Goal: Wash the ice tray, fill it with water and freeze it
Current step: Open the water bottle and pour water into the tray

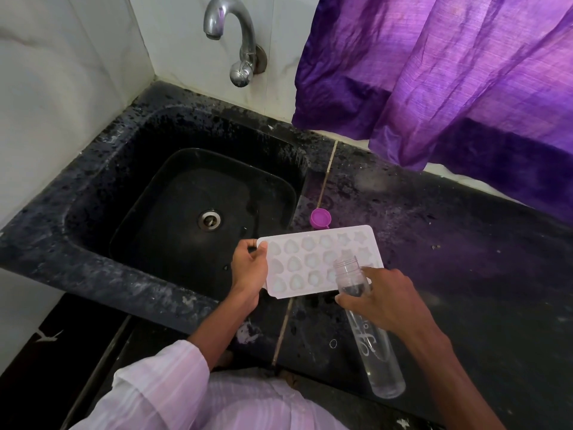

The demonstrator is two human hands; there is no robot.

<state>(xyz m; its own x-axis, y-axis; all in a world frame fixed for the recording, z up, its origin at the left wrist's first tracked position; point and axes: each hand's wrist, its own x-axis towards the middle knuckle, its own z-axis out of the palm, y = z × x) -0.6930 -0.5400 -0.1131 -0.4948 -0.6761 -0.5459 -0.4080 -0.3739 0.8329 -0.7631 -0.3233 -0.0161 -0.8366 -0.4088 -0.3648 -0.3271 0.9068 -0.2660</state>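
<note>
A pale pink ice tray (316, 259) with heart and star moulds lies flat on the black counter beside the sink. My left hand (249, 270) grips its left short edge. My right hand (384, 301) holds a clear plastic bottle (369, 333) near its neck, tilted with the open mouth over the tray's right cells. A little water shows inside the bottle. The bottle's purple cap (321, 218) sits on the counter just behind the tray.
A black sink (102, 187) with a steel drain (210, 220) lies to the left, a chrome tap (235, 41) on the wall above it. A purple curtain (449, 79) hangs over the back right of the speckled counter (465, 259).
</note>
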